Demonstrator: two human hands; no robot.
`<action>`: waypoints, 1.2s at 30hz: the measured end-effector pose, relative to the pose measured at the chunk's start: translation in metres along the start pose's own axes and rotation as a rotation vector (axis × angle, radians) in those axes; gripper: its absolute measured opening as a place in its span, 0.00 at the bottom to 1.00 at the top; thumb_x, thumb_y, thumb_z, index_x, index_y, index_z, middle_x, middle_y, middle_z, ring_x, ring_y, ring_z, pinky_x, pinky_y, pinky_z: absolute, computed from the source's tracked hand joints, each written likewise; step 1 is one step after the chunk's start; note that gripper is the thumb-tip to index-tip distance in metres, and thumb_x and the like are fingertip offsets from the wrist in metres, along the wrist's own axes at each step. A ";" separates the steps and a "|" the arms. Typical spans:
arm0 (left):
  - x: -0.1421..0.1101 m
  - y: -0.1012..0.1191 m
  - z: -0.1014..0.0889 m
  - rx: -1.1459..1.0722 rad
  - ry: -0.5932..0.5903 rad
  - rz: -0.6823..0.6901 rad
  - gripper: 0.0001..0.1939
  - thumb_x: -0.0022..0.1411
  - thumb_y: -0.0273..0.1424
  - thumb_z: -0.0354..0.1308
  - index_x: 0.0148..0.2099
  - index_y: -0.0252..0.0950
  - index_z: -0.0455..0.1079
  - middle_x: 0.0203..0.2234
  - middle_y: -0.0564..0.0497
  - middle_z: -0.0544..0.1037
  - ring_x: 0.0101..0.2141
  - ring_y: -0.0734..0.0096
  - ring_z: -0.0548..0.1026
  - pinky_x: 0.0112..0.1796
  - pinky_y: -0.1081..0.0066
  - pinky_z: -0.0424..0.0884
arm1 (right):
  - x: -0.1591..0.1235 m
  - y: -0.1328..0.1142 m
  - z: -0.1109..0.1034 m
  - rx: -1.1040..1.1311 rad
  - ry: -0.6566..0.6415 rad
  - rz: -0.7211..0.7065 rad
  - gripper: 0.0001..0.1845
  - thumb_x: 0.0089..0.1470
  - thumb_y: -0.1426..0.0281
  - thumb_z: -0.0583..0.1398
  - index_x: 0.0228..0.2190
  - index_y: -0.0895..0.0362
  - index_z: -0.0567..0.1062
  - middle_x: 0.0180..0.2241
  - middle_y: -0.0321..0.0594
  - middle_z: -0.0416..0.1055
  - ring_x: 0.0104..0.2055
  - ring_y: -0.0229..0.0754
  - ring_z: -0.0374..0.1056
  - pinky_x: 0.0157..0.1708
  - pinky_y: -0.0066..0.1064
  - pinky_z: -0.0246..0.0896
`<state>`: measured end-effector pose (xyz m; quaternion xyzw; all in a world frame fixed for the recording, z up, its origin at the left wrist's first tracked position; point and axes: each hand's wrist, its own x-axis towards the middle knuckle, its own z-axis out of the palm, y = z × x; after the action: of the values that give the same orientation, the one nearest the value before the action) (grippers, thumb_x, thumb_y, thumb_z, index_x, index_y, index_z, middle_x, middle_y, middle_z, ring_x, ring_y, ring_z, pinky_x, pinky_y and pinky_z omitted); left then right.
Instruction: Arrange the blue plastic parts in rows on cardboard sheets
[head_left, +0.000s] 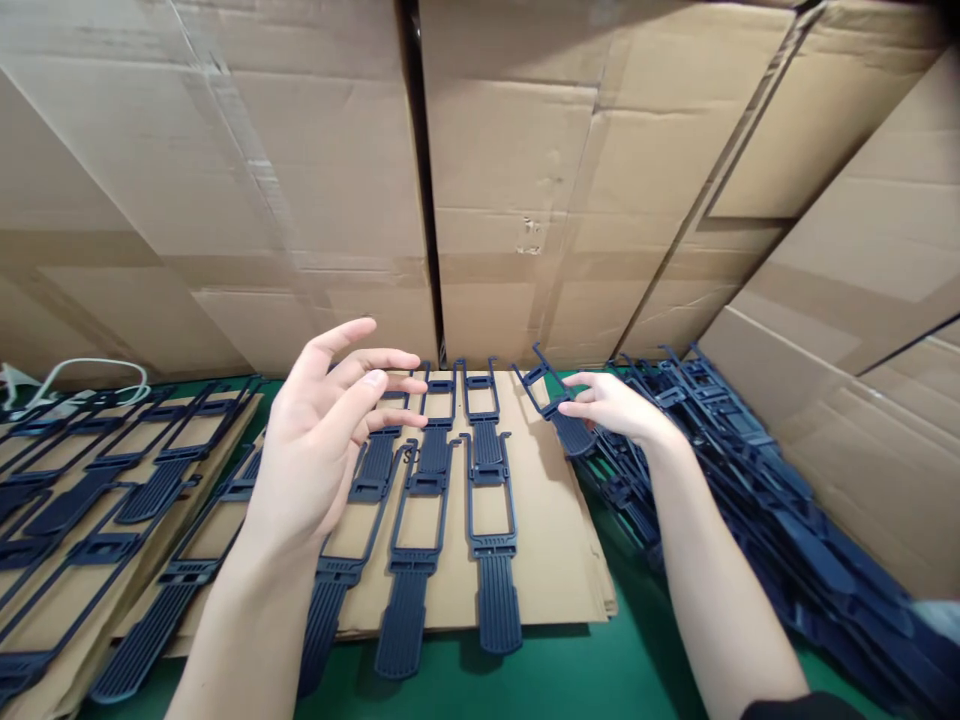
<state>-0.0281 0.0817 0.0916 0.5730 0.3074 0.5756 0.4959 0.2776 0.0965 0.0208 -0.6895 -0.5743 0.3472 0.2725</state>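
Observation:
My right hand (pixel 611 405) pinches a dark blue plastic frame piece (pixel 574 432), with an open frame, two hooked ends and a ribbed paddle. It is tilted over the right edge of a cardboard sheet (pixel 551 560). Raised above the sheet's left part, my left hand (pixel 322 430) has its fingers spread and holds nothing. Similar pieces lie in two rows on the cardboard, among them a front-row piece (pixel 495 560) and its neighbour (pixel 412 570). My left hand and forearm hide parts of some of the others.
A heap of the same blue pieces (pixel 750 500) lies on the right. More cardboard (pixel 82 640) with several pieces is at the left, near a white cable (pixel 97 362). Large cardboard boxes (pixel 525 180) stand along the back of the green table (pixel 555 675).

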 end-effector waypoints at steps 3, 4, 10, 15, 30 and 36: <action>0.000 -0.002 -0.001 -0.010 0.013 0.026 0.17 0.59 0.28 0.57 0.52 0.40 0.64 0.36 0.47 0.75 0.36 0.66 0.75 0.29 0.68 0.76 | 0.007 0.001 0.012 -0.052 0.016 0.039 0.28 0.52 0.72 0.60 0.53 0.63 0.58 0.22 0.35 0.70 0.21 0.35 0.65 0.20 0.23 0.59; 0.000 -0.002 -0.001 -0.005 0.014 0.030 0.17 0.60 0.29 0.57 0.51 0.41 0.64 0.36 0.48 0.75 0.36 0.66 0.75 0.29 0.69 0.76 | 0.008 0.001 0.016 -0.060 0.010 0.055 0.28 0.52 0.73 0.60 0.53 0.62 0.57 0.21 0.34 0.69 0.21 0.35 0.66 0.20 0.24 0.60; -0.001 -0.001 -0.002 0.022 0.021 0.030 0.14 0.60 0.30 0.57 0.49 0.44 0.67 0.34 0.51 0.76 0.34 0.67 0.75 0.29 0.69 0.75 | 0.014 0.000 0.031 -0.073 -0.043 0.116 0.23 0.51 0.74 0.61 0.48 0.62 0.61 0.20 0.35 0.70 0.20 0.39 0.69 0.18 0.26 0.65; -0.002 0.001 -0.003 0.040 0.001 0.007 0.15 0.60 0.31 0.57 0.50 0.45 0.66 0.33 0.55 0.76 0.34 0.69 0.75 0.31 0.70 0.75 | 0.014 0.002 0.032 -0.145 -0.047 0.111 0.17 0.52 0.67 0.61 0.42 0.61 0.66 0.17 0.36 0.70 0.17 0.39 0.68 0.15 0.24 0.62; -0.005 0.002 -0.001 0.138 -0.069 0.024 0.13 0.61 0.31 0.56 0.49 0.41 0.67 0.32 0.49 0.75 0.34 0.65 0.74 0.31 0.69 0.75 | 0.018 0.000 0.038 -0.159 0.006 0.051 0.18 0.54 0.66 0.59 0.44 0.62 0.65 0.19 0.39 0.72 0.17 0.38 0.68 0.17 0.25 0.62; 0.000 0.001 -0.017 0.662 -0.295 0.087 0.14 0.63 0.39 0.53 0.49 0.44 0.67 0.36 0.50 0.76 0.35 0.65 0.75 0.35 0.69 0.72 | 0.002 0.006 -0.007 -0.304 0.258 0.058 0.20 0.54 0.62 0.57 0.46 0.58 0.68 0.27 0.41 0.75 0.27 0.41 0.72 0.26 0.28 0.64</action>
<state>-0.0447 0.0848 0.0897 0.7918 0.3776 0.3768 0.2974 0.2874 0.0975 0.0203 -0.7777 -0.5602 0.1733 0.2263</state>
